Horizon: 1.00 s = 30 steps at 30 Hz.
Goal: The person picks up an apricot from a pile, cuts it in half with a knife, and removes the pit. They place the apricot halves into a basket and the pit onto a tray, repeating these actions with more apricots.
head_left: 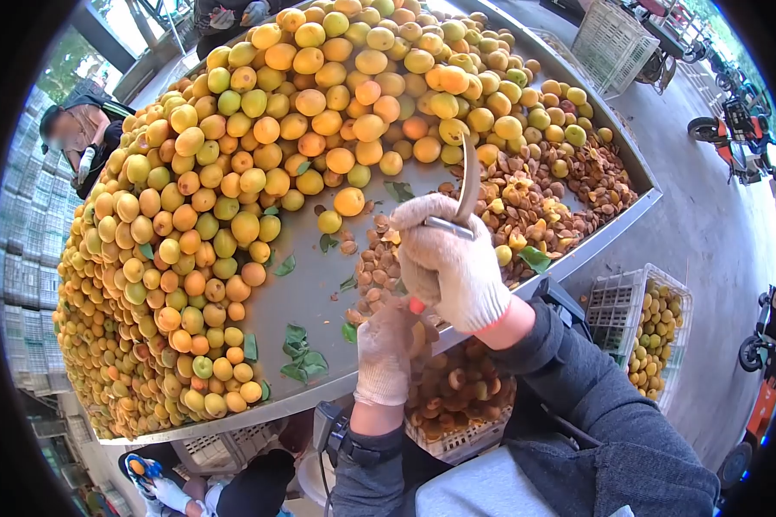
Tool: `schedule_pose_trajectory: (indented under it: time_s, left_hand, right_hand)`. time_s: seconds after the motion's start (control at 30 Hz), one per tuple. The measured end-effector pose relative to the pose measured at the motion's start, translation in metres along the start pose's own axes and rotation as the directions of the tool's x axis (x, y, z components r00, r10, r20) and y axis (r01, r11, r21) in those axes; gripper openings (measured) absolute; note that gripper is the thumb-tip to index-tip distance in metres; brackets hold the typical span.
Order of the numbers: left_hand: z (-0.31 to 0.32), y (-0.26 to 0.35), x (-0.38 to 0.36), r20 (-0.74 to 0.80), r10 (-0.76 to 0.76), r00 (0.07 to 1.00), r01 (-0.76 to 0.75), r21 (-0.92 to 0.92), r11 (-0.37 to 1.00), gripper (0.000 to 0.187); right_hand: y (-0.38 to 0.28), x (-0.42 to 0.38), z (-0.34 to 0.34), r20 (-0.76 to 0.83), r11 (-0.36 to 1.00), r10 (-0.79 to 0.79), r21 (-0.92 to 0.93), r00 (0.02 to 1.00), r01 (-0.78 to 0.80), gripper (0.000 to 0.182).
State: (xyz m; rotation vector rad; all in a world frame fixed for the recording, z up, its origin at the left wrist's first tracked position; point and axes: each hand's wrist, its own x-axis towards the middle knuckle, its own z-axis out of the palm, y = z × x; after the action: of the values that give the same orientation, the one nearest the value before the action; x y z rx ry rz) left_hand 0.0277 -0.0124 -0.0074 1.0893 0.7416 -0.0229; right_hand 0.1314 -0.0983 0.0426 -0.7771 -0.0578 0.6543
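Note:
My right hand [453, 263], in a white knit glove, is closed on a curved knife [468, 185], its blade pointing up over the tray. Below and left of it, my left hand [386, 349], also gloved, is blurred by motion. Its fingers are near a small red-orange spot, and whatever they hold cannot be made out. Both hands are above the near edge of a metal tray [297, 233]. A large heap of yellow-orange fruit [319, 99] covers its far and left parts. Brown pits [378, 271] and cut fruit pieces [578, 177] lie beyond and right of my hands.
Below the tray edge stands a crate [457, 439] with brown pieces. A white crate of fruit [655, 336] is at the right, and another crate [608, 47] at the upper right. Co-workers sit at the left [82, 138] and lower left. Green leaves [302, 355] lie on the tray.

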Motion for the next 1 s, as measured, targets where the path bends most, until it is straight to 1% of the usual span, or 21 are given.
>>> schedule_pose_trajectory:
  time_s: [0.13, 0.2, 0.23, 0.27, 0.3, 0.33, 0.4, 0.43, 0.47, 0.5, 0.57, 0.6, 0.63, 0.67, 0.7, 0.73, 0.8, 0.83, 0.87, 0.93, 1.0]
  left_hand:
    - [-0.005, 0.015, 0.000, 0.059, -0.037, 0.998, 0.038, -0.009, 0.999, 0.037]
    - [-0.011, 0.020, 0.001, 0.160, -0.159, 0.974, 0.165, -0.026, 0.986, 0.046]
    - [-0.012, 0.021, 0.004, 0.161, -0.157, 0.974, 0.164, -0.026, 0.986, 0.046]
    - [-0.013, 0.021, 0.008, 0.128, -0.151, 0.980, 0.170, -0.148, 0.974, 0.045]
    - [-0.015, 0.019, 0.012, 0.091, -0.147, 0.985, 0.167, -0.270, 0.948, 0.044]
    - [-0.018, 0.018, 0.015, 0.085, -0.144, 0.986, 0.162, -0.270, 0.949, 0.044]
    - [-0.028, 0.012, 0.023, -0.013, 0.130, 0.991, -0.128, -0.295, 0.947, 0.038]
    - [-0.038, 0.007, 0.029, 0.091, 0.243, 0.966, -0.191, -0.385, 0.903, 0.038]
    - [-0.043, 0.003, 0.034, 0.087, 0.245, 0.966, -0.194, -0.387, 0.901, 0.038]
    - [-0.046, 0.001, 0.037, 0.020, 0.312, 0.950, -0.287, -0.338, 0.896, 0.043]
    - [-0.048, 0.001, 0.040, -0.040, 0.380, 0.924, -0.375, -0.277, 0.884, 0.048]
    - [-0.048, 0.002, 0.042, -0.058, 0.395, 0.917, -0.384, -0.394, 0.835, 0.046]
    - [-0.049, 0.002, 0.042, -0.079, 0.406, 0.910, -0.388, -0.505, 0.771, 0.044]
    - [-0.052, 0.003, 0.042, -0.081, 0.408, 0.910, -0.390, -0.504, 0.771, 0.044]
    - [-0.056, 0.005, 0.042, 0.012, 0.387, 0.922, -0.293, -0.630, 0.719, 0.045]
    - [-0.058, 0.006, 0.042, 0.109, 0.376, 0.920, -0.180, -0.735, 0.654, 0.047]
    - [-0.060, 0.002, 0.042, 0.086, 0.337, 0.937, -0.176, -0.718, 0.673, 0.047]
    - [-0.060, 0.002, 0.042, 0.064, 0.295, 0.953, -0.168, -0.701, 0.693, 0.047]
    - [-0.059, 0.001, 0.041, 0.065, 0.295, 0.953, -0.167, -0.701, 0.694, 0.047]
    - [-0.057, -0.002, 0.037, 0.023, 0.240, 0.970, -0.168, -0.650, 0.741, 0.040]
    - [-0.055, -0.003, 0.033, -0.004, 0.231, 0.973, -0.184, -0.614, 0.767, 0.039]
  right_hand:
    - [0.016, 0.024, -0.017, -0.052, 0.984, 0.072, 0.167, 0.996, -0.062, 0.018]
    - [0.023, 0.031, -0.020, -0.083, 0.906, 0.196, 0.396, 0.977, -0.148, 0.017]
    - [0.027, 0.030, -0.019, -0.059, 0.890, 0.262, 0.401, 0.963, -0.217, 0.017]
    - [0.028, 0.031, -0.018, -0.058, 0.890, 0.262, 0.400, 0.963, -0.219, 0.017]
    - [0.028, 0.032, -0.015, -0.128, 0.911, 0.229, 0.378, 0.965, -0.166, 0.017]
    - [0.028, 0.033, -0.011, -0.195, 0.928, 0.191, 0.355, 0.962, -0.112, 0.016]
    - [0.016, 0.038, -0.013, -0.235, 0.958, 0.066, 0.286, 0.970, 0.004, 0.017]
    - [0.011, 0.037, -0.018, -0.188, 0.976, 0.034, 0.219, 0.981, 0.008, 0.018]
    - [0.008, 0.036, -0.021, -0.138, 0.988, 0.006, 0.151, 0.990, 0.015, 0.019]
    - [0.008, 0.035, -0.019, -0.135, 0.989, 0.007, 0.150, 0.991, 0.013, 0.019]
    - [0.006, 0.025, -0.012, -0.148, 0.989, 0.100, -0.090, 0.984, -0.114, 0.017]
    - [0.006, 0.023, -0.007, -0.148, 0.990, 0.099, -0.086, 0.984, -0.112, 0.017]
    - [0.007, 0.022, -0.001, -0.144, 0.942, 0.043, -0.324, 0.989, -0.088, 0.015]
    - [0.007, 0.019, 0.005, -0.124, 0.836, -0.010, -0.545, 0.992, -0.060, 0.013]
    - [0.003, 0.016, 0.009, -0.133, 0.784, 0.086, -0.602, 0.987, -0.149, 0.011]
    - [0.014, 0.016, 0.004, -0.129, 0.784, 0.085, -0.603, 0.988, -0.146, 0.011]
    - [0.038, 0.019, -0.006, 0.289, 0.664, -0.083, -0.697, 0.954, 0.270, 0.015]
    - [0.026, 0.014, -0.004, 0.340, 0.397, 0.091, -0.874, 0.936, 0.279, 0.022]
    - [0.029, 0.012, -0.005, 0.340, 0.397, 0.091, -0.875, 0.936, 0.279, 0.022]
    - [0.041, 0.007, -0.008, 0.526, 0.042, 0.043, -0.850, 0.849, 0.524, 0.028]
    - [0.047, 0.007, -0.014, 0.553, -0.006, 0.025, -0.833, 0.833, 0.553, 0.031]
